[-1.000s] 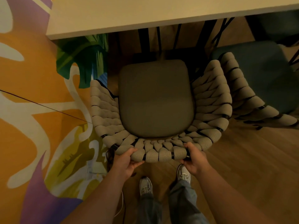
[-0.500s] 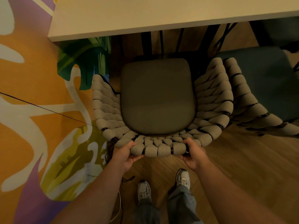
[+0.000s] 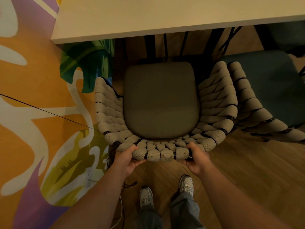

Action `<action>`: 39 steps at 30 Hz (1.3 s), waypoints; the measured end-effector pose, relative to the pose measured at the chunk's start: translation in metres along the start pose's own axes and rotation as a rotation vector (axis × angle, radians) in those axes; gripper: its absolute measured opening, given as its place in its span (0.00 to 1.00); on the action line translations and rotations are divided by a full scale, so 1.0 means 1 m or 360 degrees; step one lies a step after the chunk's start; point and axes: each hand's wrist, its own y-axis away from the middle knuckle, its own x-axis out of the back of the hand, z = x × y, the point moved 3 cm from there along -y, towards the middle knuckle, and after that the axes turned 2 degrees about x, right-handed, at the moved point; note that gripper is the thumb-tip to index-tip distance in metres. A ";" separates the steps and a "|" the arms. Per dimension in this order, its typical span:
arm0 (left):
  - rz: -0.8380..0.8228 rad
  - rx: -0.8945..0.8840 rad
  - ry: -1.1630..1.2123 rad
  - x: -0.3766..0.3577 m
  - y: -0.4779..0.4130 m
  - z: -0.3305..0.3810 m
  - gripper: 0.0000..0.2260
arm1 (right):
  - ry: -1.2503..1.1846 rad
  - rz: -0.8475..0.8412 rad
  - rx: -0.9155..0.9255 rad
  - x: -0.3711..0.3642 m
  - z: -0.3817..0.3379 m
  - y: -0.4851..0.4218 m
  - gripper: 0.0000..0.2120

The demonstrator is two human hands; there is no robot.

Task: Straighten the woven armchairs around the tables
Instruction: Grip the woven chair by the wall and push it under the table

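Note:
A beige woven armchair (image 3: 216, 103) with an olive seat cushion (image 3: 160, 100) faces a pale table (image 3: 148, 15), its front edge close to the table's rim. My left hand (image 3: 127, 158) grips the top of the woven backrest on its left side. My right hand (image 3: 197, 160) grips the same backrest on its right side. A second woven armchair (image 3: 252, 109) with a dark teal cushion stands directly to the right, its armrest touching the first chair's.
A painted mural wall (image 3: 33, 113) runs close along the chair's left side, with a wall socket (image 3: 89, 177) and cables near the floor. Dark table legs (image 3: 183, 43) stand under the table. My feet (image 3: 166, 192) are on the wooden floor behind the chair.
The chair has slid forward toward the table with both hands still on its backrest. My feet have stepped forward after it.

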 end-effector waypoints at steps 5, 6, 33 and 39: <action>-0.0012 0.0003 -0.0003 0.002 -0.002 0.001 0.25 | 0.0006 -0.0009 0.0004 0.000 0.000 -0.002 0.09; -0.0013 0.0001 -0.0005 0.002 -0.003 0.001 0.26 | 0.0006 -0.0006 0.0001 0.000 0.000 -0.002 0.11; -0.0008 -0.0181 0.0104 -0.001 0.004 -0.015 0.36 | -0.0068 -0.0211 0.0030 0.002 0.007 0.005 0.08; -0.0017 -0.0215 0.0106 0.004 0.001 -0.009 0.36 | -0.0079 -0.0208 0.0035 -0.001 0.014 0.003 0.13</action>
